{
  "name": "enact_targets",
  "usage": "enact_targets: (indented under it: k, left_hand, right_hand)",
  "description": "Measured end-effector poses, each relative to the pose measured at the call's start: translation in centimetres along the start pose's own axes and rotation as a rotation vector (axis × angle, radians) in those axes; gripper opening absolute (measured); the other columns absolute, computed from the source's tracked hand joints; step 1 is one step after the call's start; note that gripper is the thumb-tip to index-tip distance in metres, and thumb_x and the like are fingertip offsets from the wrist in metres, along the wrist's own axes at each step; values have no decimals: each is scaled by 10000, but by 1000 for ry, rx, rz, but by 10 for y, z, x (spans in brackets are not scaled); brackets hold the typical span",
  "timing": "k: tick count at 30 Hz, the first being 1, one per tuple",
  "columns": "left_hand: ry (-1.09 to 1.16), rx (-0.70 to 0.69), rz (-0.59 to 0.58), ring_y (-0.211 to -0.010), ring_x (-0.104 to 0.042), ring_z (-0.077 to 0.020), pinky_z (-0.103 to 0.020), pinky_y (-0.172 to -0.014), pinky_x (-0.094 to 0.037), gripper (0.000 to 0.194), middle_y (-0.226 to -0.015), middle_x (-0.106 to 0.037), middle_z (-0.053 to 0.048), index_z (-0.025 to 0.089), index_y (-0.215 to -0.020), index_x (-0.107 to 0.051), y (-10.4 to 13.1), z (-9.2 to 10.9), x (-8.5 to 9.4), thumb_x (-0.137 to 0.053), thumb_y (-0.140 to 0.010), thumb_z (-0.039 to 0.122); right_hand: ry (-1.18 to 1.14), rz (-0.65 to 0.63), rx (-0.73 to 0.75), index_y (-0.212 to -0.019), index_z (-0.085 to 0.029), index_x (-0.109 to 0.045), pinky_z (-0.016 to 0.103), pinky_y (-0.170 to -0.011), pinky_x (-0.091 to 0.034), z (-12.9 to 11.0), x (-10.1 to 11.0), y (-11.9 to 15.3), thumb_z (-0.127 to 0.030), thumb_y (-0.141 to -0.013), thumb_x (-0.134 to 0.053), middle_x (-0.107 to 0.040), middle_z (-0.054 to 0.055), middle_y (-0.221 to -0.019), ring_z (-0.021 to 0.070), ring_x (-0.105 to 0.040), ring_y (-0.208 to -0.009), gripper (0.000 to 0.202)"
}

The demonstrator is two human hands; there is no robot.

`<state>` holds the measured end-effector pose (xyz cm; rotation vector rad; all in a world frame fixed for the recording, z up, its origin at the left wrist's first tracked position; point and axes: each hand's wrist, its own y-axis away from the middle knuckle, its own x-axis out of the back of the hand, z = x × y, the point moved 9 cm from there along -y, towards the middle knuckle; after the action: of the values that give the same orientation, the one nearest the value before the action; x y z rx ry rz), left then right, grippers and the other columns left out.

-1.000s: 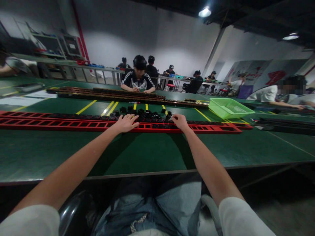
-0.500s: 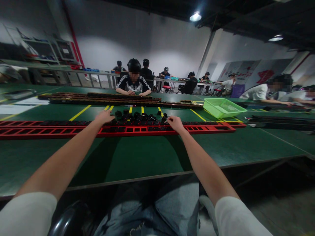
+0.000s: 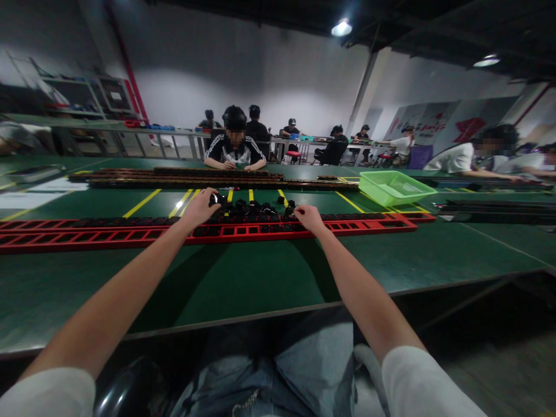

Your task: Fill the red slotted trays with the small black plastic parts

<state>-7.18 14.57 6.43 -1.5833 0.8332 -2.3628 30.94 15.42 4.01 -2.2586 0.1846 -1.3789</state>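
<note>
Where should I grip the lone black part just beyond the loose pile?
Probably by its opposite sides, from above: the lone black part sits low on the green table, with a gap to the loose pile. The right hand is nearer. Its finer shape is too small to tell.

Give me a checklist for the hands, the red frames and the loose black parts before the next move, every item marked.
1. Left hand at the loose black parts: ok, at their left end.
2. Right hand gripping a part: cannot tell; its fingertips are beside one, too small to judge.
3. Near red frame fully filled: not ok, open slots show at its left.
4. Loose parts in order: not ok, they lie scattered.
5. Green basket apart from both hands: ok, beyond them to the right.
</note>
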Motion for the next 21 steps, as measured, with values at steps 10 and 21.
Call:
enact_targets:
  k: [10, 21]
  left_hand:
    - [34, -259, -125, -1193, -565, -285, -425, -1017, -466, 415, -1294, -590, -107, 203, -1290, -538, 36, 58, -9, -544, -898, 341]
    - [28, -145, -134, -1040, -628, -281, -405, -901, -503, 429, -1195, -634, -102, 194, -1210, -552, 38, 34, -11, -603, -862, 441]
  right_hand:
    - [-4, -12, 4, -915, -170, -780, 270, -736, -458, -1, 1, -1, -234, -900, -574, -761, 63, -856, 190, -652, -772, 216]
    - [2, -8, 0, -904, -162, -779, 280, -713, -465, 1, 0, -1, -248, -896, -567, -751, 61, -815, 192, -642, -738, 229]
